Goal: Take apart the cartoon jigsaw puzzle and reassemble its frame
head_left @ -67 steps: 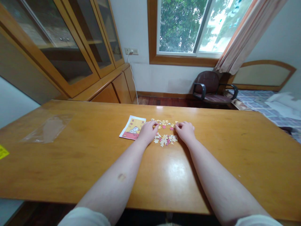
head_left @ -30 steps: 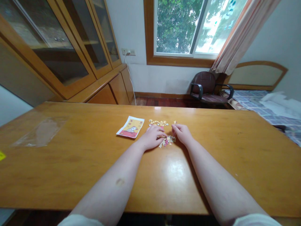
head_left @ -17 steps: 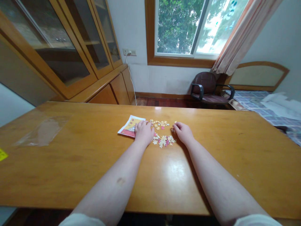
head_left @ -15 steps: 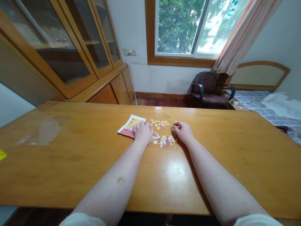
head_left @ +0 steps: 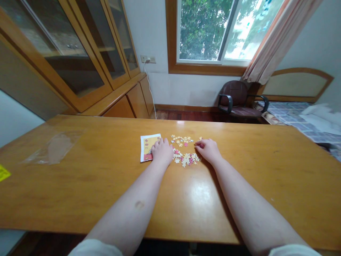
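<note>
Left hand point(head_left: 162, 152): rested loosely open on picture card point(head_left: 147, 145).
Right hand point(head_left: 209, 149): curled half-closed beside puzzle pieces point(head_left: 185, 159); could not tell whether gripping any.

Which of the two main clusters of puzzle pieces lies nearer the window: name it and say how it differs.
The far cluster, mostly yellow with a pink piece on its near side; the near cluster shows several pink pieces among cream.
</note>
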{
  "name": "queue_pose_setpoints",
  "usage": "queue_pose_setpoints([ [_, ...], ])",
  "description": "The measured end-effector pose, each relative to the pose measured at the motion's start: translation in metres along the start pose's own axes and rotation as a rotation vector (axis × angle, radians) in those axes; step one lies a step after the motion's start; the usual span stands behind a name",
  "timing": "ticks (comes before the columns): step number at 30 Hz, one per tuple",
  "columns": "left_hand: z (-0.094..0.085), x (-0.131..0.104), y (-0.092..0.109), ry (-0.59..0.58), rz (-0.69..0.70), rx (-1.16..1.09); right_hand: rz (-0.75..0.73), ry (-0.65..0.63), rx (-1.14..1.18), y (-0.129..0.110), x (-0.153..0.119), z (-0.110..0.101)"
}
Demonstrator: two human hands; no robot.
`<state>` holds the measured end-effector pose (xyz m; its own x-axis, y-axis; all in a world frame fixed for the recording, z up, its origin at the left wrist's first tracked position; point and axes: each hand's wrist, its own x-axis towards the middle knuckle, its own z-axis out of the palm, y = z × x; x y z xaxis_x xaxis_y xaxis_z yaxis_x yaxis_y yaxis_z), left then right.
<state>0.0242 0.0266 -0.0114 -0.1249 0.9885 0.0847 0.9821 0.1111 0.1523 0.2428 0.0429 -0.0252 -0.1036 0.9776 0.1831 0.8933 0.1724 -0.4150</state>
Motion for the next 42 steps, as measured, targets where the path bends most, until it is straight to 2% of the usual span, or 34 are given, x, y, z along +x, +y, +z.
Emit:
queue_pose_setpoints([
  [4, 0.0, 0.004, -0.003, -0.019, -0.087, -0.01, -0.03, -0.023, 0.035, 0.0, 0.0, 0.001],
  [8, 0.008, 0.01, -0.013, -0.102, -0.181, -0.038, -0.004, 0.034, 0.175, 0.003, 0.002, 0.005],
  [11, 0.014, 0.013, -0.02, -0.149, -0.172, -0.063, 0.041, 0.09, 0.241, 0.007, 0.003, 0.008],
  [13, 0.015, 0.014, -0.023, -0.163, -0.156, -0.084, 0.056, 0.082, 0.229, 0.008, 0.003, 0.009],
  [18, 0.011, 0.013, -0.021, -0.155, -0.175, -0.117, 0.067, 0.018, 0.18, 0.006, 0.001, 0.007],
  [25, 0.006, 0.009, -0.014, -0.106, -0.238, -0.063, 0.148, 0.07, 0.265, 0.003, -0.001, 0.004],
  [30, 0.0, 0.009, -0.009, 0.041, -0.042, -0.128, 0.153, 0.139, 0.322, 0.002, 0.0, 0.002],
  [33, -0.005, 0.009, -0.007, 0.085, 0.097, -0.215, 0.191, 0.186, 0.357, 0.003, 0.0, 0.001],
  [42, -0.011, 0.004, 0.0, -0.013, 0.439, -0.439, 0.24, 0.172, 0.475, 0.003, -0.002, -0.002],
])
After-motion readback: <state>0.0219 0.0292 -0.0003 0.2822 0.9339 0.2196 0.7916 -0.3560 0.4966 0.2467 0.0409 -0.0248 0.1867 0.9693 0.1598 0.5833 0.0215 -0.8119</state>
